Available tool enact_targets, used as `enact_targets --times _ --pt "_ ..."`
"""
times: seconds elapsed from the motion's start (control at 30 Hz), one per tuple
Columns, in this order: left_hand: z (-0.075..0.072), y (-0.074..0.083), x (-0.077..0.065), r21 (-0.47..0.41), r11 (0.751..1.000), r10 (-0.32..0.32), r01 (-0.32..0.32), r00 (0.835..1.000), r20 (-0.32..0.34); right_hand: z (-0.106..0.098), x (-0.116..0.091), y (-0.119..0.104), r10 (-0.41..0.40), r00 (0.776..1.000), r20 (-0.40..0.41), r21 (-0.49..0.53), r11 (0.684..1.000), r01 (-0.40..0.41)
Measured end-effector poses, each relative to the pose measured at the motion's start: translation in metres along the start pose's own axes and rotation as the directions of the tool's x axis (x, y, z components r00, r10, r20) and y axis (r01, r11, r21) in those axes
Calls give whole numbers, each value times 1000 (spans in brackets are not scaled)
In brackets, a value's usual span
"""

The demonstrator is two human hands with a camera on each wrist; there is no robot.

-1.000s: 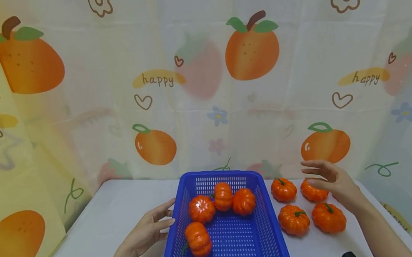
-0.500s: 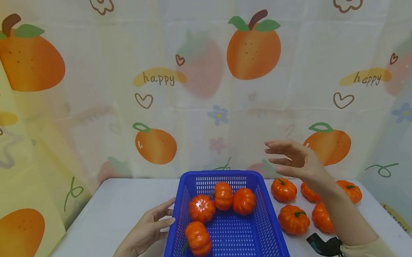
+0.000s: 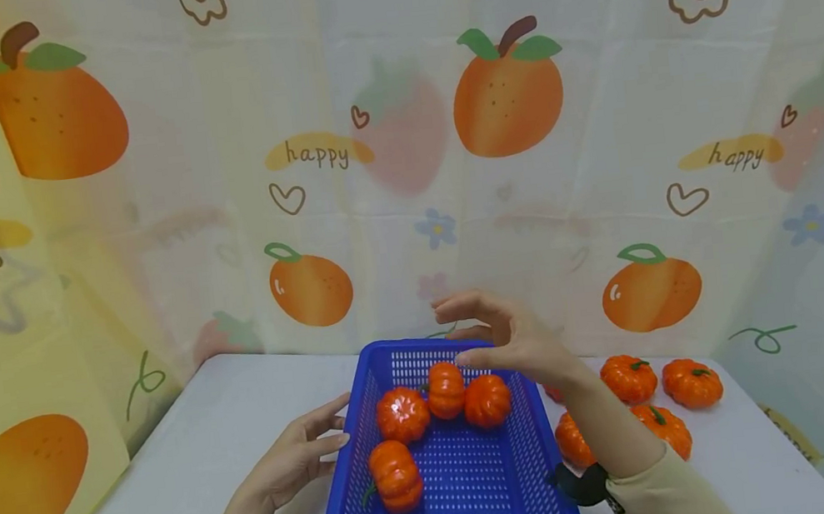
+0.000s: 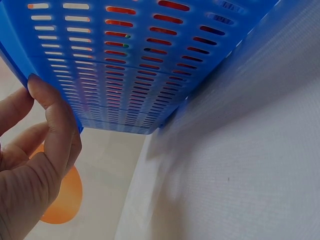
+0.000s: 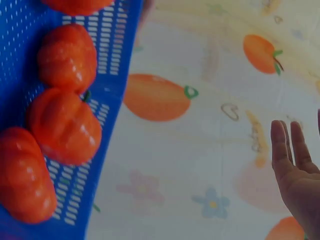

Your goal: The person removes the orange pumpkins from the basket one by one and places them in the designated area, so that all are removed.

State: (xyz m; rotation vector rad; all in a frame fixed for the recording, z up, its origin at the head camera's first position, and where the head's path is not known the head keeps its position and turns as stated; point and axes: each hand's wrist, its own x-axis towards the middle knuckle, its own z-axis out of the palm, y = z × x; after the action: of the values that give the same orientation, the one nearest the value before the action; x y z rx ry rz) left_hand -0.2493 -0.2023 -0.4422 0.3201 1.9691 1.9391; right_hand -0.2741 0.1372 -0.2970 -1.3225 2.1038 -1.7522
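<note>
A blue slotted plastic basket [image 3: 467,494] stands on the white table, with several small orange toy pumpkins [image 3: 396,478] inside, mostly toward its far end. My left hand [image 3: 293,460] is at the basket's left side, relaxed fingers touching the rim; the left wrist view shows its fingertips [image 4: 37,85] against the blue edge. Above the far right part of the basket, my right hand [image 3: 506,335] hovers with fingers spread and nothing in it. In the right wrist view, this right hand [image 5: 302,180] is apart from the pumpkins [image 5: 65,127] in the basket.
More orange pumpkins [image 3: 692,383] with green stems lie on the table right of the basket, some partly hidden by the right forearm. A black wrist-worn device [image 3: 583,486] is on the right arm. A fruit-printed curtain [image 3: 402,157] hangs behind the table [image 3: 172,483].
My right hand has moved left, from over the pumpkins on the table to above the basket. The left hand and the pumpkins have stayed in place.
</note>
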Motion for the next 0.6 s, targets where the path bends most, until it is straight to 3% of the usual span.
enact_targets --times 0.23,0.37,0.6 --pt "-1 -2 0 -3 1000 0 0 1000 6 30 20 23 55 995 84 46 997 -59" --pt "-1 -3 1 -8 1000 6 -6 1000 17 44 27 36 132 985 111 41 990 -137" --pt "-1 -3 1 -9 1000 12 -12 1000 25 59 34 58 276 940 200 -5 960 -281"
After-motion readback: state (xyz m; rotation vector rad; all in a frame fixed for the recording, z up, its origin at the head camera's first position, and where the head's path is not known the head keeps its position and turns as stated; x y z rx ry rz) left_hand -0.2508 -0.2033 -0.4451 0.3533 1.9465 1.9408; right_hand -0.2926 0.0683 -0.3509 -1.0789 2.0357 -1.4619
